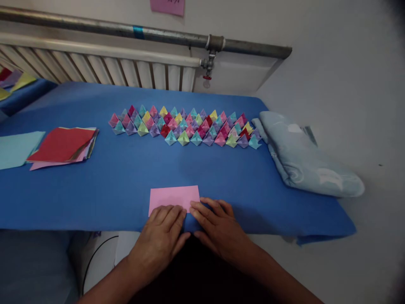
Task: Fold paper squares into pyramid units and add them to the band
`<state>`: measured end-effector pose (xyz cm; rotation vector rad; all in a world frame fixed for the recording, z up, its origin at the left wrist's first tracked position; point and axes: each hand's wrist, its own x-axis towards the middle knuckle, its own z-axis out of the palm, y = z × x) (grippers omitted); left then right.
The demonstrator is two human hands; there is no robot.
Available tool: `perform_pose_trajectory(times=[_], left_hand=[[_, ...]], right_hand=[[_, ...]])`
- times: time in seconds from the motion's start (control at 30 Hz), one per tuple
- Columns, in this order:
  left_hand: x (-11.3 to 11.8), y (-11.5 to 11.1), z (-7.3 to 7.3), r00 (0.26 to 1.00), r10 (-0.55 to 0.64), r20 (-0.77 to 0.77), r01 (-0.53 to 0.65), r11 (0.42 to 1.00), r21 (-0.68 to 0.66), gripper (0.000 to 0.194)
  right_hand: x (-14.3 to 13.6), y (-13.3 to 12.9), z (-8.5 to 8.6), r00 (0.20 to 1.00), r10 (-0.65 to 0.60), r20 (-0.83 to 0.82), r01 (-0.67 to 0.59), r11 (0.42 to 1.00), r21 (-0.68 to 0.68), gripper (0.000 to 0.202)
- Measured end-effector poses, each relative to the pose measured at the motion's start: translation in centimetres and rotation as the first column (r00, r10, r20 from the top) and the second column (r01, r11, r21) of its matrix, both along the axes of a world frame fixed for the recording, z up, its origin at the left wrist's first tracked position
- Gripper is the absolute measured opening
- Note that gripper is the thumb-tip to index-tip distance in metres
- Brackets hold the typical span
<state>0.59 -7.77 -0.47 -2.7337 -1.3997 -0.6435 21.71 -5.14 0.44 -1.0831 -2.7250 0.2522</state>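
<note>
A pink paper rectangle [174, 196] lies flat near the front edge of the blue-covered table [126, 181]. My left hand [163, 232] rests over its lower left and middle, the fingers stretched out side by side and pressing down on it. At the lower right corner of the paper, the fingertips of my right hand [220, 226] touch it, with the fingers spread flat. Neither hand grips the sheet. Both thumbs point toward each other below the paper. The lower edge of the paper is partly hidden under my fingers.
Rows of small folded colored paper pieces [190, 126] stand across the table behind the hands. A stack of sheets with red on top [65, 143] and light blue paper [19, 147] lie left. A folded blanket [303, 156] lies right. A radiator [110, 69] stands behind.
</note>
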Motion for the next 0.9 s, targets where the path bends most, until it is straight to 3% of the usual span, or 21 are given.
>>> perform_pose_trajectory(times=[0.37, 0.6, 0.77, 0.9], left_hand=[[-3.0, -1.3, -0.3, 0.997, 0.071, -0.015, -0.069, 0.992, 0.108, 0.03], [-3.1, -1.2, -1.3, 0.997, 0.073, 0.017, -0.075, 0.992, 0.106, 0.029], [-4.2, -1.8, -1.8, 0.992, 0.118, 0.037, -0.122, 0.984, 0.129, 0.031], [-5.4, -2.3, -2.1, 0.985, 0.171, 0.024, -0.172, 0.968, 0.182, 0.03]], right_hand=[[-0.7, -0.3, 0.5, 0.999, -0.029, -0.013, 0.03, 0.999, 0.04, 0.044], [-3.4, -0.5, 0.2, 0.997, 0.081, 0.011, -0.081, 0.996, 0.025, 0.054], [-2.0, -1.4, -0.5, 0.997, -0.032, 0.067, 0.029, 0.999, 0.044, 0.05], [-1.1, -2.2, -0.1, 0.986, -0.143, 0.084, 0.139, 0.989, 0.054, 0.045]])
